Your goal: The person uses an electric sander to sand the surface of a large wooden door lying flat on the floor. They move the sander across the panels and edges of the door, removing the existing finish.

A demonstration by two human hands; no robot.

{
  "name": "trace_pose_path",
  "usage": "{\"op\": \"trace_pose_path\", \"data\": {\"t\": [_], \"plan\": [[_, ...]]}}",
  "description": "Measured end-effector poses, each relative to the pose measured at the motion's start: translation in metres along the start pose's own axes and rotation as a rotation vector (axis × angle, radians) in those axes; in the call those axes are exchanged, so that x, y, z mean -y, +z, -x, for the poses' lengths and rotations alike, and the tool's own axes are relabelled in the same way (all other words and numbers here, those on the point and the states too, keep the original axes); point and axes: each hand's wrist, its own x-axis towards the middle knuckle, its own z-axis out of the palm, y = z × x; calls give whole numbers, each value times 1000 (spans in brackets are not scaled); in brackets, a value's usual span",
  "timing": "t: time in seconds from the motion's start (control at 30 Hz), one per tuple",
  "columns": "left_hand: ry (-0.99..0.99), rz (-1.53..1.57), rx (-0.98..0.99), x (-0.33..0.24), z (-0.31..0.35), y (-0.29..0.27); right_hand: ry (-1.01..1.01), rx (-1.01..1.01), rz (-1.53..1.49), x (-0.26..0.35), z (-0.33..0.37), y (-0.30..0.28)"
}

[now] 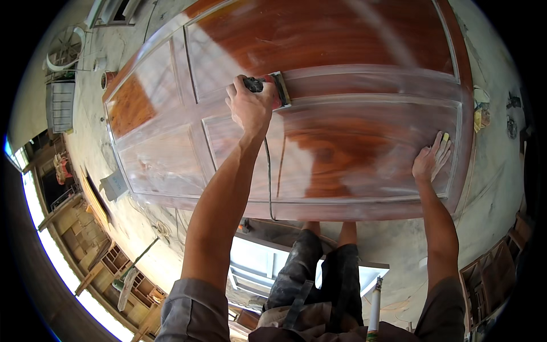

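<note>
You are wearing a grey-brown shirt (394,332) with short, loose sleeves (195,310) and dark trousers (295,267) showing pale dusty patches; a small yellow patch (445,137) is covering part of a finger on your right hand (431,158).

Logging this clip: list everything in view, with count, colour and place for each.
panelled door: 1, red-brown, whitish haze, across the middle
sander: 1, red and black, on the door
cable: 1, dark, over the door's near edge
white panel: 1, below the door
bucket: 1, reddish, left of the door
grey sheet: 1, by the door's lower-left corner
cigarette: 1, white, bottom edge
floor: 1, pale, around the door
clutter: uncounted, mixed colours, picture edges; too small to name
left hand: 1, bare, gripping the sander
right hand: 1, dusty, yellow piece at one finger, on the door's right
sleeves: 2, grey, bottom
legs: 2, dark trousers, bottom middle
</note>
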Motion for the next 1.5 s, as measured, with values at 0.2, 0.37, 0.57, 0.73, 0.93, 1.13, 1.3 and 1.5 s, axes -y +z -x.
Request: {"op": "trace_pose_path", "data": {"t": [0.2,0.37,0.57,0.73,0.93,1.13,1.3,1.5], "plan": [[-8,-27,22,-67,39,29,53,51,12,4,0,-5],[44,-19,47,-124,70,55,79,93,-5,10,-2,-13],[68,-10,84,-199,104,84,87,136,-28,12,-4,-17],[79,59,123,-246,130,107,78,147,-50,12,-1,-16],[155,120,204,-293,153,121,74,119,-53,10,-3,-15],[262,124,341,-265,158,102,47,118,-35,7,-2,-13],[229,20,164,-152,156,63,36,122,-41,6,-3,-19],[37,-54,50,-25,109,8,35,117,-27,8,-2,-15]]}}
